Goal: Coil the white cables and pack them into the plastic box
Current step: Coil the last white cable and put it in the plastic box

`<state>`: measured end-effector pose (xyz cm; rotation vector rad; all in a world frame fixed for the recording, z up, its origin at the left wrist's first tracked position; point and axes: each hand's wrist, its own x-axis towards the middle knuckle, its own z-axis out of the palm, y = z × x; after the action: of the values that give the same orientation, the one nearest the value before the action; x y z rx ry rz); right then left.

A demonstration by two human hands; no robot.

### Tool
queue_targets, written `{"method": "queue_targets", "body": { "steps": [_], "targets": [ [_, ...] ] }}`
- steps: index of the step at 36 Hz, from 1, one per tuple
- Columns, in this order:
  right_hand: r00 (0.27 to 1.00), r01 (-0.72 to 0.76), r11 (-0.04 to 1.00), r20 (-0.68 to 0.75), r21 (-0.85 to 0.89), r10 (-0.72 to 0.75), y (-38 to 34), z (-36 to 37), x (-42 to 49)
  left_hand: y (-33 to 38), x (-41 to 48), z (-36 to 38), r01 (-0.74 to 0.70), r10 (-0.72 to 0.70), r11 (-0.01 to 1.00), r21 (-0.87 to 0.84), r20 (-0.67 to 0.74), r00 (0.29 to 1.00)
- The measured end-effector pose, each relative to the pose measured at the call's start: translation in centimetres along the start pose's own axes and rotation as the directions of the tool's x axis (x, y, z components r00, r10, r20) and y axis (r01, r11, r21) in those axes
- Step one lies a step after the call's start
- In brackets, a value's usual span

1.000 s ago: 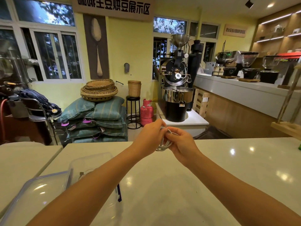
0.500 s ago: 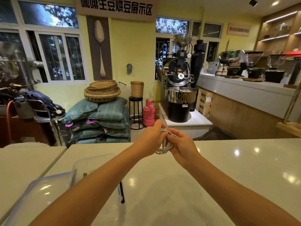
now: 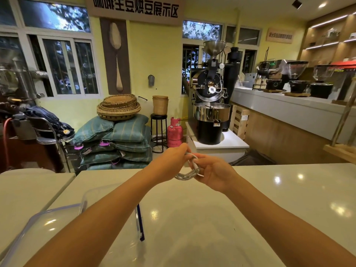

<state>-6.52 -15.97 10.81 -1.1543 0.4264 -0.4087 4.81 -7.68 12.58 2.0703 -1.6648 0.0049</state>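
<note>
A small coil of white cable (image 3: 187, 174) hangs in the air above the far part of the cream table (image 3: 212, 218). My left hand (image 3: 169, 162) pinches its upper left side and my right hand (image 3: 215, 172) grips its right side, fingers curled around the loops. The clear plastic box (image 3: 96, 195) stands on the table to the left, mostly hidden under my left forearm; its blue clip (image 3: 140, 222) shows beside the arm. The box's clear lid (image 3: 36, 228) lies at the lower left.
A second pale table (image 3: 28, 187) adjoins on the left with a narrow gap. Beyond the table's far edge are stacked green sacks (image 3: 119, 143), a pink gas cylinder (image 3: 174, 134) and a coffee roaster (image 3: 211, 112). A counter (image 3: 289, 110) runs along the right.
Both hands stay together on the coil. The loops hang lower and show more below my hands than before, and the view has shifted slightly.
</note>
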Motion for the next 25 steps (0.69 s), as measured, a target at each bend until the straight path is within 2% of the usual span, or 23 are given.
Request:
{"method": "queue_targets", "body": {
  "steps": [8,12,16,22,25],
  "targets": [
    [0.978,-0.049,0.996,0.197,-0.072,0.063,-0.5,0.2,0.1,-0.5,-0.5,0.0,-0.097,0.089,0.983,0.153,0.062,0.994],
    [0.986,-0.008,0.984,0.160,-0.178,0.037,-0.4,0.5,0.2,-0.5,-0.6,-0.1,-0.078,0.071,0.994,0.073,0.093,0.993],
    [0.998,0.040,0.949,0.065,-0.314,-0.020,-0.4,0.5,0.1,-0.5,-0.9,-0.3,0.003,0.005,0.997,-0.082,0.106,0.994],
    [0.991,0.090,0.849,-0.033,-0.521,-0.126,-0.1,0.5,0.4,-1.1,-0.8,0.2,0.034,-0.024,0.995,-0.096,0.110,0.994],
    [0.977,0.106,0.758,-0.076,-0.644,-0.201,0.3,0.8,0.8,-1.7,-0.7,0.4,0.061,-0.052,0.995,-0.082,0.107,0.993]
  ]
}}
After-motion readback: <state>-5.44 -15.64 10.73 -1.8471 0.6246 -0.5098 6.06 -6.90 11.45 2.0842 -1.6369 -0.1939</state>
